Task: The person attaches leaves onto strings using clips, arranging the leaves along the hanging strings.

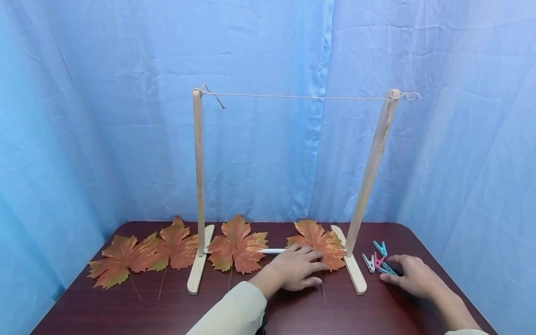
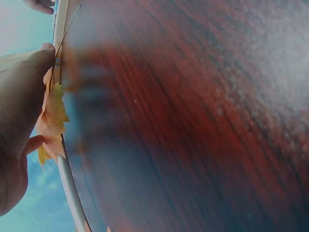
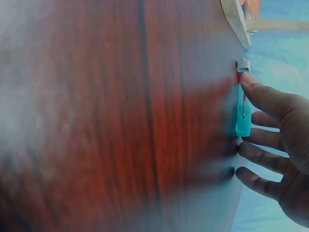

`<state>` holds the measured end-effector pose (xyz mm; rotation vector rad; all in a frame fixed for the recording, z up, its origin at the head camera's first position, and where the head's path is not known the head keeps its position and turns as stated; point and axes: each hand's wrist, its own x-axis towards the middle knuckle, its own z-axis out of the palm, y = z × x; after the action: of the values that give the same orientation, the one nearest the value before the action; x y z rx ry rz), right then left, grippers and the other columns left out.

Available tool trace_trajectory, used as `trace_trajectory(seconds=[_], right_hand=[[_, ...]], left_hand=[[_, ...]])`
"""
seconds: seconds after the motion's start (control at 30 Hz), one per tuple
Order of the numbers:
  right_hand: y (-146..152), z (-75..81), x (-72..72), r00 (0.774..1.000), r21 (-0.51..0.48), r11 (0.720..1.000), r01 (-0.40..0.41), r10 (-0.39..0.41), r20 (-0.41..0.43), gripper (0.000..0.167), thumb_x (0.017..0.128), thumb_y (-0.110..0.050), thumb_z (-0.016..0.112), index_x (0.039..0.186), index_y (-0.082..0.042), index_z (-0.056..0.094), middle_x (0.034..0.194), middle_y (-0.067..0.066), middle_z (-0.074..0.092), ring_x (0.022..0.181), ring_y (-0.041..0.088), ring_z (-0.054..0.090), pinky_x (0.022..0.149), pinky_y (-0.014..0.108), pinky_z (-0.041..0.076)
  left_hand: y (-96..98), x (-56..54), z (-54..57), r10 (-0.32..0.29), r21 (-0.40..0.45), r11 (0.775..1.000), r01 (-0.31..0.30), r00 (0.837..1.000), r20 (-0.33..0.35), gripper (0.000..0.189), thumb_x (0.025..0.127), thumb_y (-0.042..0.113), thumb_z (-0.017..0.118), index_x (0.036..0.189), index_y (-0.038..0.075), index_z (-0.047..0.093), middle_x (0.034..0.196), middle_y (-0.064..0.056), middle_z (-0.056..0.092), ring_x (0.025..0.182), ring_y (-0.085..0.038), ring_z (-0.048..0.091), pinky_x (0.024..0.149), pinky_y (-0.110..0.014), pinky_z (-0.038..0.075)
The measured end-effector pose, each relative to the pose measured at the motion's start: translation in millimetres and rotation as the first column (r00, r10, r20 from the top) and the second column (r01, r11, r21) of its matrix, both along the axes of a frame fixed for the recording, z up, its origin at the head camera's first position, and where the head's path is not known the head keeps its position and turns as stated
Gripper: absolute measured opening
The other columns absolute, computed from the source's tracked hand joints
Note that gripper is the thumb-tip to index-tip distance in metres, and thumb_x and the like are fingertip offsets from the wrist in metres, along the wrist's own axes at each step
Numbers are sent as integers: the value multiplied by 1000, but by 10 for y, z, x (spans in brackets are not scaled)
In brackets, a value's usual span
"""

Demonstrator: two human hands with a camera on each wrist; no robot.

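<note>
My left hand (image 1: 295, 269) rests over the lower left part of the rightmost orange autumn leaf (image 1: 311, 231), fingers spread and partly covering it. The leaf's thin stem (image 1: 323, 292) points toward me past the thumb. At the right, my right hand (image 1: 416, 278) lies beside a small group of clothespins, its thumb and fingers apart. Closest to its fingertips is a teal clothespin (image 1: 388, 269). A pink clothespin (image 1: 379, 259), a white clothespin (image 1: 368, 263) and a light-blue clothespin (image 1: 380, 248) lie just beyond. In the right wrist view, the thumb (image 3: 265, 96) overlaps the clothespins.
A wooden stand has a left post (image 1: 198, 172) and a right post (image 1: 371, 177) on flat feet, joined low down by a white rod (image 1: 272, 251). String (image 1: 293, 97) runs between the post tops. More leaves lie left: one leaf (image 1: 235, 242) between the posts, two overlapping leaves (image 1: 121, 260) farther out.
</note>
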<state>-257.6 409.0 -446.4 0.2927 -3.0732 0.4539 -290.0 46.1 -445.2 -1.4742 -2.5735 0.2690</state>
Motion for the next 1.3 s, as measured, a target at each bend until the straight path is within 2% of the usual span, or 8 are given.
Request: trace_trajectory(seconds=[0.2,0.33,0.43,0.6,0.83,1.13,1.3], right_hand=[[-12,-54,-14,1000,-26,1000,3,-3,-14,53,86,-44,82,115,-1,72,91,0,67,79,15,58,68,40,50],[-12,-92,-20,999,-55,998,14,-16,-29,49,86,-43,83,111,-3,73,81,-1,56,68,13,45,61,31,38],[-7,-113,-28,999,-76,997,24,-27,-31,48,86,-42,83,110,-2,72,79,-1,51,66,13,42,59,30,34],[9,-116,-34,999,-82,996,39,-40,-10,48,87,-42,82,111,-1,72,79,0,51,67,14,42,60,31,34],[10,-109,-47,1000,-83,996,28,-28,1,47,87,-44,81,109,-4,72,76,-1,49,66,13,41,60,30,34],[11,-117,-52,1000,-83,996,16,-17,-7,26,92,-33,78,100,-9,70,75,-2,48,62,10,40,59,29,33],[9,-118,-46,1000,-92,995,22,-23,-4,22,92,-29,78,102,-10,73,75,-3,51,62,9,43,59,29,35]], left_hand=[[28,-13,7,-46,24,999,46,999,-21,43,107,55,42,146,41,55,153,10,46,142,-11,39,117,-37,31],[53,-21,2,-84,30,996,85,996,-37,39,107,54,44,140,41,61,146,11,50,137,-9,42,116,-35,32],[58,-23,-9,-100,32,994,101,995,-26,36,107,53,46,135,40,63,140,12,51,132,-8,44,115,-33,33],[43,-20,-5,-126,58,990,125,992,9,31,106,51,50,131,41,66,136,12,53,128,-7,46,114,-31,33],[41,-23,-20,-154,58,987,153,988,18,31,104,52,52,129,44,68,135,15,55,123,-7,46,111,-31,34],[100,-26,-28,-167,61,984,167,986,-6,24,102,55,55,115,43,73,119,20,60,110,-5,47,100,-28,38],[111,-23,-24,-151,101,984,147,988,33,24,102,54,55,111,41,73,117,20,61,107,-5,47,97,-27,39]])
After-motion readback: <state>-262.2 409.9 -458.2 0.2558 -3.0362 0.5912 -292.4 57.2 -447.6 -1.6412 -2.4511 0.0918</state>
